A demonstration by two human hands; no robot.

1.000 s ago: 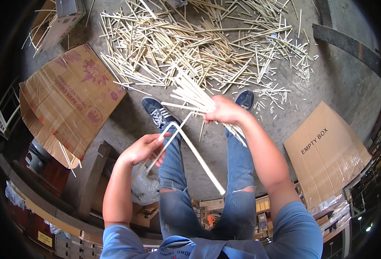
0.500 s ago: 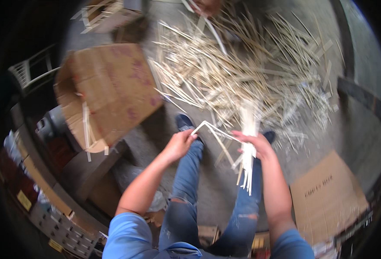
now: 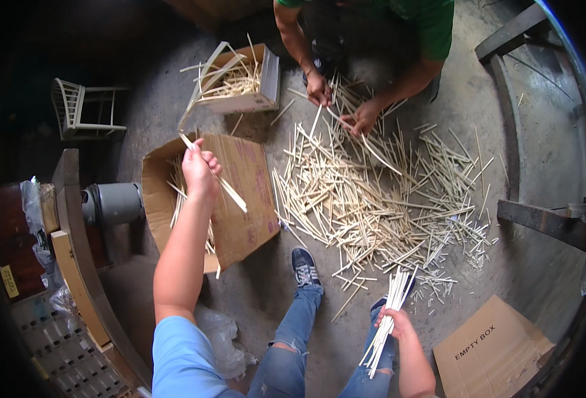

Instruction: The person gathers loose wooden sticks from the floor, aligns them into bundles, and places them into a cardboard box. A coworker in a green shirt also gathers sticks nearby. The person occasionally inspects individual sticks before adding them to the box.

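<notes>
My left hand (image 3: 201,169) is raised over the open brown cardboard box (image 3: 243,192), closed around a pale rattan-like stick (image 3: 232,194). A long bent strip (image 3: 193,99) rises beyond that hand; whether it joins the held stick I cannot tell. Lower right, my right hand (image 3: 397,322) grips a bundle of thin pale sticks (image 3: 400,286) above my right leg. A big loose pile of similar sticks (image 3: 346,205) covers the floor ahead. More sticks show inside the cardboard box.
Across the pile, a person in a green top holds a curved strip (image 3: 380,156) in both hands. A smaller box of sticks (image 3: 240,99) stands at the back. Around me are a white slatted rack (image 3: 84,109), a grey bucket (image 3: 119,202), a flattened carton (image 3: 492,348) and a metal frame (image 3: 545,222).
My left hand has moved from near the right hand, forward and left over the cardboard box. My right hand with its bundle is lower. The view has shifted, bringing the other person into sight.
</notes>
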